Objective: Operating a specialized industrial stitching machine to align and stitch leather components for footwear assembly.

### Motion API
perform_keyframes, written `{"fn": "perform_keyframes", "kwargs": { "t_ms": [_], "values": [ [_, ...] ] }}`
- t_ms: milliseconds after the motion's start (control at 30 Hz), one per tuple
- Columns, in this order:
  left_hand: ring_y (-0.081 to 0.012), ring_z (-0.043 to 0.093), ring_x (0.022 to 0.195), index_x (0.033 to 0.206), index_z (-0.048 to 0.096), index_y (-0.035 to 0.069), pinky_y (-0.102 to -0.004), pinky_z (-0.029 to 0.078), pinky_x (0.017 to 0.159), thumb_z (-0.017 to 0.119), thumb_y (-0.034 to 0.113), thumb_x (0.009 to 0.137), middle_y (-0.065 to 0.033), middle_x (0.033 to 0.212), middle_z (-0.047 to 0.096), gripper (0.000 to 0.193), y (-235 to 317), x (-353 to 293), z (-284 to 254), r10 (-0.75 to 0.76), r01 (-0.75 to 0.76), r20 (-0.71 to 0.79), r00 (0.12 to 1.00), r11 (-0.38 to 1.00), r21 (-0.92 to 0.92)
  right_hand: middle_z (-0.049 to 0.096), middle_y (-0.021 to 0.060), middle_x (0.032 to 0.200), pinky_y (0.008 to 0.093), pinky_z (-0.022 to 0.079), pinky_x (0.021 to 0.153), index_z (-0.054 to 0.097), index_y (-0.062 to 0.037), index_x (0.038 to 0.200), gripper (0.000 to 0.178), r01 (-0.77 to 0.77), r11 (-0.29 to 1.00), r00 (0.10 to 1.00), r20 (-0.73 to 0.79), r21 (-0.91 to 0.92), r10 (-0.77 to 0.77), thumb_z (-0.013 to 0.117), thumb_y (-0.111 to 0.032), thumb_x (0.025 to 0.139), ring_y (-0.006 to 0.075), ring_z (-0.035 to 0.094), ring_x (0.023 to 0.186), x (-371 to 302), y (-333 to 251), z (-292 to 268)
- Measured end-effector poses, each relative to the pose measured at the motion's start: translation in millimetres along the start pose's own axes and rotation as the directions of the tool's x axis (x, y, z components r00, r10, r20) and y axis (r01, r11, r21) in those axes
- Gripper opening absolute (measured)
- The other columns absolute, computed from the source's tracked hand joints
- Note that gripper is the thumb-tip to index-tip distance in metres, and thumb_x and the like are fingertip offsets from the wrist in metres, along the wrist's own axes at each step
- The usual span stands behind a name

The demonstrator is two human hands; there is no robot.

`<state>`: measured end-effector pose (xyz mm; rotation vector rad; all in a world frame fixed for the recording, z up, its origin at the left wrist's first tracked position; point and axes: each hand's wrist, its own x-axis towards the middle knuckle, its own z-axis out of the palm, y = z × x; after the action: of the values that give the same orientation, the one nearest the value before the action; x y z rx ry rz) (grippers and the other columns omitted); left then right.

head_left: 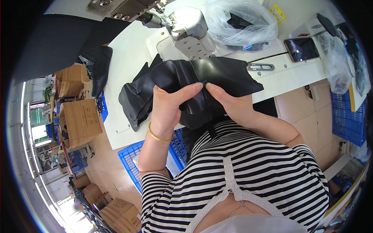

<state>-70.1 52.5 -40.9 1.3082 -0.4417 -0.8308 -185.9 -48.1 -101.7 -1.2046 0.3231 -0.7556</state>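
the black leather piece (182,73) was over the near edge of the white table (116,134), just before the sewing machine (190,37), pinched in the grip of left hand (165,106) and right hand (237,106), its middle seam (195,72) apparently already joined, its loose right end (248,77) seemingly unfinished.

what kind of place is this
Probably a footwear or leather sewing workshop: a sewing machine stands on the white table, both hands grip black leather-like pieces in front of it, and cardboard boxes stand off to the left.
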Motion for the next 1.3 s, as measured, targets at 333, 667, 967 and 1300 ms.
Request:
{"fn": "perform_keyframes", "kwargs": {
  "t_ms": [333, 667, 967, 1300],
  "values": [
    [-0.0176, 0.067, 0.08, 0.098, 0.064, -0.006, -0.0288, 0.056, 0.075, 0.068, -0.013, 0.07, -0.0126, 0.091, 0.068, 0.029, -4.3, 2.6, -0.1, 0.033, -0.034, -0.026, 0.999, 0.999, -0.018, 0.064, 0.0018, 0.088, 0.0221, 0.048, 0.065, 0.062, 0.0014, 0.099, 0.016, 0.093, 0.993, 0.995, 0.044, -0.078, -0.089, 0.066, -0.004, 0.084, 0.0076, 0.059, 0.075, 4.0, 3.7, -2.0],
    [-0.0201, 0.068, 0.079, 0.096, 0.064, -0.007, -0.0313, 0.057, 0.074, 0.064, -0.015, 0.072, -0.0151, 0.09, 0.068, 0.025, 10.4, 7.6, -6.1, 0.049, -0.052, -0.019, 0.999, 0.987, -0.152, 0.064, 0.0021, 0.087, 0.02, 0.05, 0.056, 0.063, -0.0026, 0.101, 0.021, -0.147, 0.982, 0.989, 0.015, 0.117, 0.147, 0.06, -0.021, 0.092, 0.0066, 0.06, 0.071, 17.2, -23.2, -7.9],
    [-0.0204, 0.068, 0.077, 0.095, 0.065, -0.007, -0.0313, 0.057, 0.072, 0.065, -0.014, 0.072, -0.0153, 0.089, 0.068, 0.024, 22.5, 15.0, -7.4, 0.066, -0.07, -0.027, 0.997, 0.983, -0.172, 0.063, 0.0004, 0.083, 0.018, 0.046, 0.049, 0.063, -0.0031, 0.1, 0.021, -0.093, 0.992, 0.995, -0.011, 0.082, 0.094, 0.061, -0.023, 0.091, 0.0038, 0.057, 0.066, 32.4, -31.8, 3.1],
    [-0.0189, 0.066, 0.075, 0.09, 0.065, -0.006, -0.0291, 0.056, 0.07, 0.067, -0.009, 0.072, -0.0126, 0.086, 0.067, 0.019, 48.4, 49.8, -9.1, -0.003, -0.013, -0.076, 0.997, 0.979, -0.206, 0.058, 0.0, 0.068, 0.019, 0.039, 0.044, 0.063, -0.0015, 0.086, 0.018, -0.065, 0.997, 0.996, -0.054, 0.036, 0.067, 0.062, -0.019, 0.089, 0.0036, 0.049, 0.051, 76.5, -55.6, 16.3]
  ]
}}
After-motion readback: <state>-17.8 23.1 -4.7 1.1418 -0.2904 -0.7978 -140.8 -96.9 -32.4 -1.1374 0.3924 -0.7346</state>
